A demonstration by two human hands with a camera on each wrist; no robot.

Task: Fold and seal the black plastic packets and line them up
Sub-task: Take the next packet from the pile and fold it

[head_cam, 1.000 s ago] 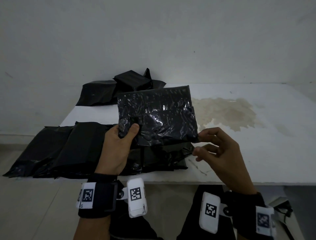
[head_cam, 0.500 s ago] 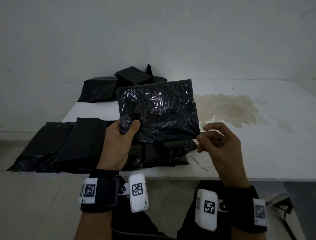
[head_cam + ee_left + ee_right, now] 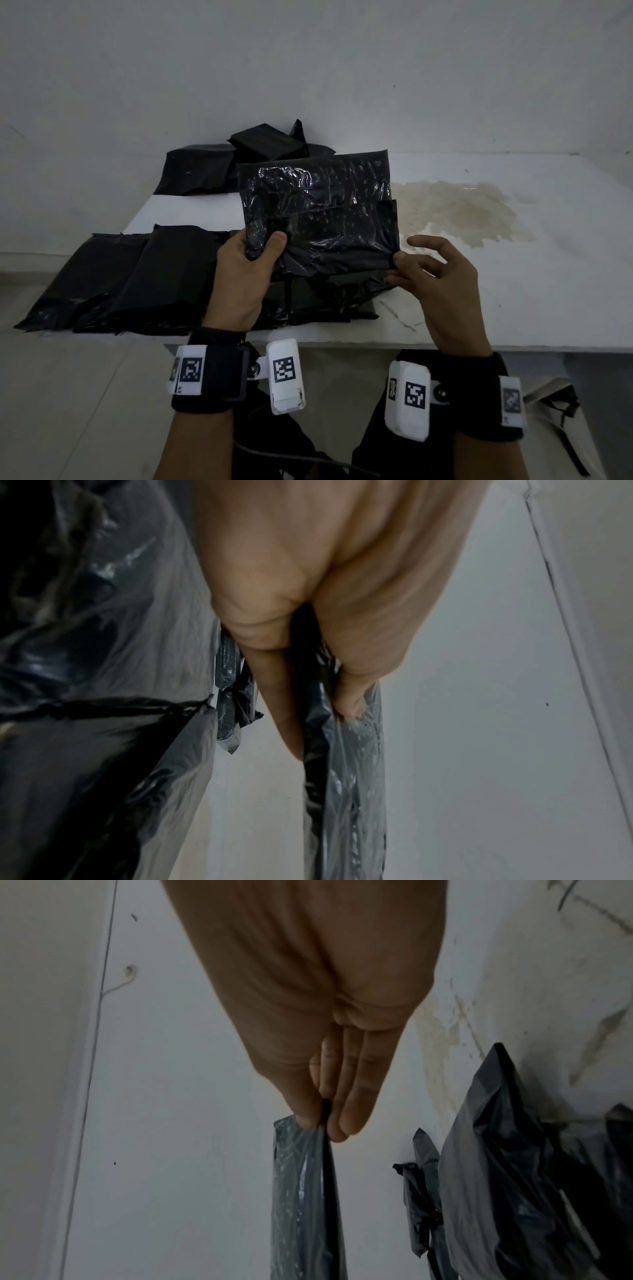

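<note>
A glossy black plastic packet (image 3: 318,212) is held upright above the front of the white table (image 3: 513,291). My left hand (image 3: 246,270) grips its lower left corner, thumb on the near face. My right hand (image 3: 442,277) pinches the lower right corner between thumb and fingers. The left wrist view shows the thumb and fingers (image 3: 349,702) clamped on the packet (image 3: 346,791). In the right wrist view the thumb and fingers (image 3: 308,1115) pinch the packet (image 3: 301,1191) edge-on.
Several flat black packets (image 3: 130,281) lie in a row along the table's left front, hanging over its edge. A loose pile of packets (image 3: 239,157) sits at the back left by the wall. A tan stain (image 3: 455,209) marks the table's middle.
My right hand closed in from just beside the packet and now pinches its lower right corner. The left hand keeps its grip and the packet stays raised.
</note>
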